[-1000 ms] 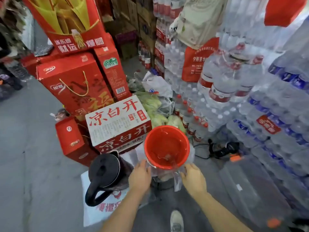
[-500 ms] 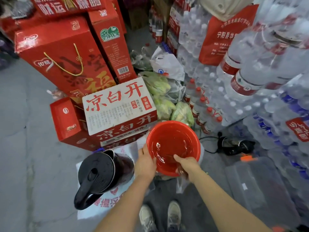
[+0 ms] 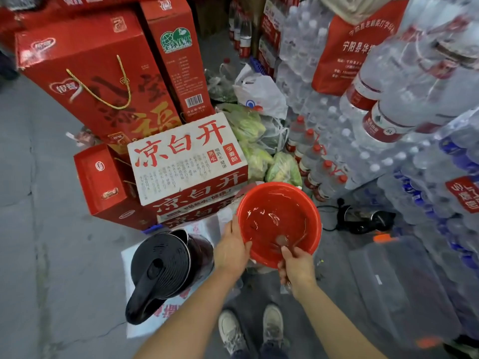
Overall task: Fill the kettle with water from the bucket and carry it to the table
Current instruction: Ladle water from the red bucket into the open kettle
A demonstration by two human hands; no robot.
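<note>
On floor among stacked boxes: red bucket [image 3: 278, 221] holds water, left hand [image 3: 232, 251] gripping near-left rim, right hand [image 3: 296, 268] gripping near rim, thumb inside. Black kettle [image 3: 166, 268] just left, lid shut.

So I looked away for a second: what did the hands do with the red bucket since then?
The right hand came up from below and hooked its thumb over the near rim of the red bucket. The left hand kept its hold on the left side. The black kettle stayed put, lid shut.
</note>
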